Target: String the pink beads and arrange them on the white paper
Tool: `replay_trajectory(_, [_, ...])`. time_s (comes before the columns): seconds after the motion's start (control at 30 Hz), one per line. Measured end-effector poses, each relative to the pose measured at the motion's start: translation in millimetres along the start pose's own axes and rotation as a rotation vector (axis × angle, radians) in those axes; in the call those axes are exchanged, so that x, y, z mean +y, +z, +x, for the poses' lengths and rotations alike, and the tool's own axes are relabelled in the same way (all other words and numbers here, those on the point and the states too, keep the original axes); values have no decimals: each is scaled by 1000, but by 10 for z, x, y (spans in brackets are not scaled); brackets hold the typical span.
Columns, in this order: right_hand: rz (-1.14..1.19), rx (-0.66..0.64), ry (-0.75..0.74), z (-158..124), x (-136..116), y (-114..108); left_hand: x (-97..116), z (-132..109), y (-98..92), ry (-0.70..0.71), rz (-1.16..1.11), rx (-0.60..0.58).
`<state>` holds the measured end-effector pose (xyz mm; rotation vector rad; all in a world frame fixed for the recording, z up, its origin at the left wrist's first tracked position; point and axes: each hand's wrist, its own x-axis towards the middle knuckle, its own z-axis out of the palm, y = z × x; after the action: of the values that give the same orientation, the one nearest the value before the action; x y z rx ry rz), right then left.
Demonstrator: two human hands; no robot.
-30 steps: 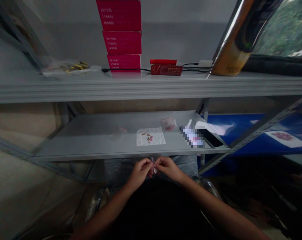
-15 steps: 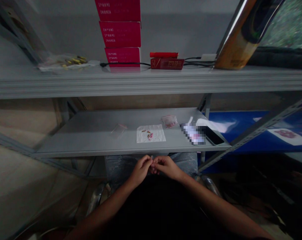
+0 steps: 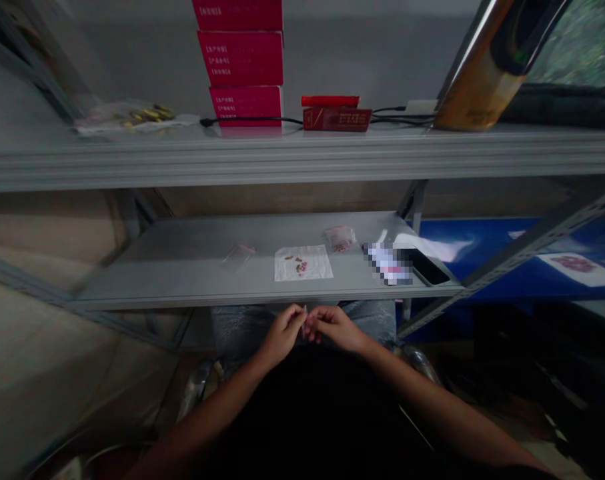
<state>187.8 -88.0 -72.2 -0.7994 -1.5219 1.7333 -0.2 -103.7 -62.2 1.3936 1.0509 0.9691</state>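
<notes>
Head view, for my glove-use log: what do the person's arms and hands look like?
The left hand and right hand are bare, without gloves. Both forearms are uncovered, and a dark top shows between them.

The shelf (image 3: 182, 267) is painted metal, smooth with a dull sheen. The sheet of tissue paper (image 3: 303, 263) looks thin and matt, the small plastic bag (image 3: 238, 257) clear and glossy, the cardboard boxes (image 3: 241, 59) matt red, and the phone (image 3: 425, 267) glossy black.

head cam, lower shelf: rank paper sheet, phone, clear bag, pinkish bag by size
1. White paper sheet and black smartphone: too alike to rank, and the phone is partly hidden.
2. Clear plastic bag and pinkish plastic bag: alike, both smaller.
</notes>
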Motion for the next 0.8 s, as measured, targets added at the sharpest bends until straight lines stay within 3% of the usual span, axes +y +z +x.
replay_trajectory(0.3, [181, -7, 33, 18, -19, 37, -6, -27, -14, -41, 18, -114])
replay_trajectory(0.8, [174, -132, 41, -9, -6, -20, -49, -31, -7, -82, -104, -206])
